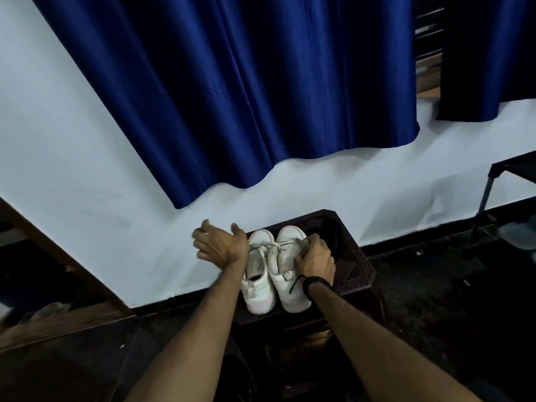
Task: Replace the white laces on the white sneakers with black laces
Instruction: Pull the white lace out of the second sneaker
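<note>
Nearest the camera, two bare forearms reach in from the lower edge toward a dark brown counter [356, 274], a small plastic stool-like stand set against a pale wall [87, 140]. On its top sit the white sneakers, side by side and touching, heels toward the camera and toes toward the wall at 12 o'clock. The left sneaker [258, 288] has its white lace [265, 245] lying loose across the tongue. The right sneaker [290, 288] lies just beside it at 3 o'clock.

The right hand [314, 261] rests on the right sneaker's outer side, its grip narrow: fingers curled over the upper near the lacing, pinching what appears to be the lace end near the toe. A black band [316, 281] circles that wrist, with a short black cord hanging off it over the sneaker.

The left hand [220, 242] hangs in the air at 9 o'clock of the left sneaker, near its toe, its grip wide: fingers spread and relaxed, holding nothing.

A dark bundle [333, 232], possibly the black laces, lies on the counter at 1 o'clock of the right sneaker, partly hidden behind the right hand; its nature cannot be told for sure.

A blue curtain [246, 97] hangs on the wall above. The floor [449, 300] is dark.
</note>
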### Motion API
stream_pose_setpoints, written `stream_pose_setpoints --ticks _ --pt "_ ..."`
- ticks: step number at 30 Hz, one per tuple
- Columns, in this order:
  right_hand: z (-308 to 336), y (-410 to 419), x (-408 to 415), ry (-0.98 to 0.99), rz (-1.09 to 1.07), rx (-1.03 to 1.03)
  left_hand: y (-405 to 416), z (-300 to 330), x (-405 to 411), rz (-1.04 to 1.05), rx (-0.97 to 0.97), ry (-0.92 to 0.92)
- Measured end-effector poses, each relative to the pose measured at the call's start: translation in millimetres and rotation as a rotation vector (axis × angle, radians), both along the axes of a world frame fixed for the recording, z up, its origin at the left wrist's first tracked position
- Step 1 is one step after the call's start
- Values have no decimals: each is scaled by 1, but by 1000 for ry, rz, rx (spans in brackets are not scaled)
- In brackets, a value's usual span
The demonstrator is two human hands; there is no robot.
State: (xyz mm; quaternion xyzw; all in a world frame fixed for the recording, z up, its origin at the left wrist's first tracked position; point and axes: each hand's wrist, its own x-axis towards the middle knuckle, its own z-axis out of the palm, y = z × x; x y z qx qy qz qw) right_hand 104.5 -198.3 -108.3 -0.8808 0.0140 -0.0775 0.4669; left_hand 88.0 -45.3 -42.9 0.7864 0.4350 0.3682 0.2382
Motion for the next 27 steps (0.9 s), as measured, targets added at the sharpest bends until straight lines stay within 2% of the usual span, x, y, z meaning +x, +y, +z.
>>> stream_pose_setpoints --ticks 3,5,7,9,12,14,18,20,23,25,27 --pt "0 -1 0 -10 25 -102 -25 -15 -1 -310 162 140" --pt "-2 -2 5 -99 58 -231 -43 -27 -1 -442 304 287" --pt "-5 0 14 -306 108 -453 -51 -39 -2 -478 371 379" --pt "-1 0 25 -471 245 -662 -52 -47 -3 -451 337 381" --pt "13 5 41 -452 521 -877 -51 -49 -6 -431 332 345" --pt "20 15 52 -418 577 -952 -52 -48 -6 -425 339 348" --pt "28 15 64 -379 528 -870 -53 -48 -8 -411 328 345" --pt "33 1 69 -309 345 -678 -54 -48 -8 -398 335 337" --pt "35 -23 71 -81 11 -282 -57 -45 -7 -384 355 352" --pt "30 -27 68 9 -9 -241 -59 -44 -8 -380 358 342" --pt "26 -23 66 -46 61 -254 -59 -44 -9 -380 351 323"
